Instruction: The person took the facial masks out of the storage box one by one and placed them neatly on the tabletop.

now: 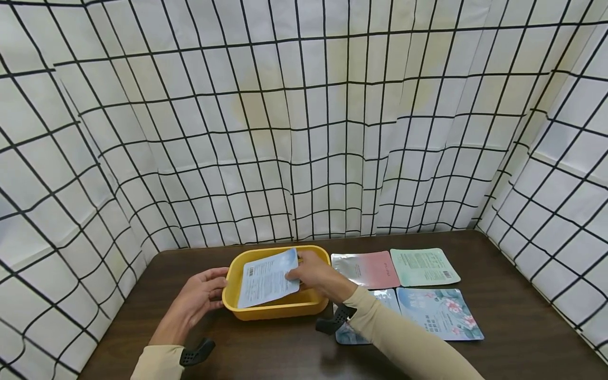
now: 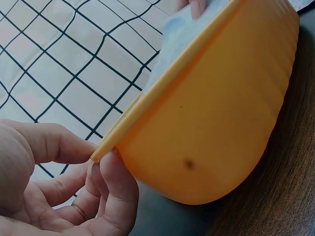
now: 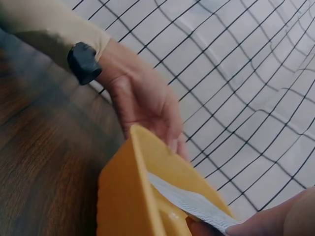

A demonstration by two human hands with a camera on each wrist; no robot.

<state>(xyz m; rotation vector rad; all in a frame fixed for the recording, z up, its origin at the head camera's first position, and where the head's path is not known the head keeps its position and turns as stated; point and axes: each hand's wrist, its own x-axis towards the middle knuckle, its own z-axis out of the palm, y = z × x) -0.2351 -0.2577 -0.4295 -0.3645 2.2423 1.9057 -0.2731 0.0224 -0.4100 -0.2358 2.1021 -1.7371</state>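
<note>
A yellow plastic basin (image 1: 266,313) stands on the brown table. My left hand (image 1: 201,293) is at its left end, and in the left wrist view the thumb and forefinger pinch the basin's rim (image 2: 162,88). My right hand (image 1: 320,277) reaches over the right side of the basin and pinches a light blue sheet mask packet (image 1: 268,279) by its right edge. The packet lies tilted inside the basin, its printed text and barcode facing up. In the right wrist view the packet (image 3: 189,199) shows edge-on within the yellow walls.
Right of the basin lie a silver-pink packet (image 1: 368,269), a pale green packet (image 1: 425,266) and a blue floral packet (image 1: 442,314). Another blue packet (image 1: 350,335) is partly hidden under my right forearm. White cloth with black grid lines (image 1: 328,126) surrounds the table (image 1: 266,348).
</note>
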